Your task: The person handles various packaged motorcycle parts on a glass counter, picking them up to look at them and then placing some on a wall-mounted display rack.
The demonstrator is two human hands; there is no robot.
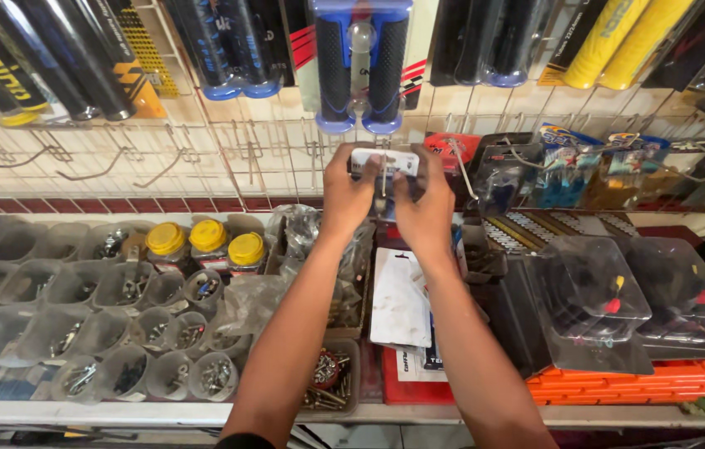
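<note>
Left hand (346, 193) and right hand (426, 204) both closed on small carded packet (384, 160), raised against wire display grid (228, 158) below blue-black handlebar grips (362, 66); looks like hanging in progress; needs card hole aligned with hook

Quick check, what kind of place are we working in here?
Most likely a motorcycle or bicycle parts shop: packaged handlebar grips hang on a wire display rack, and cut plastic tubs of screws and bolts crowd the counter. Both hands hold a small packaged part.
</note>
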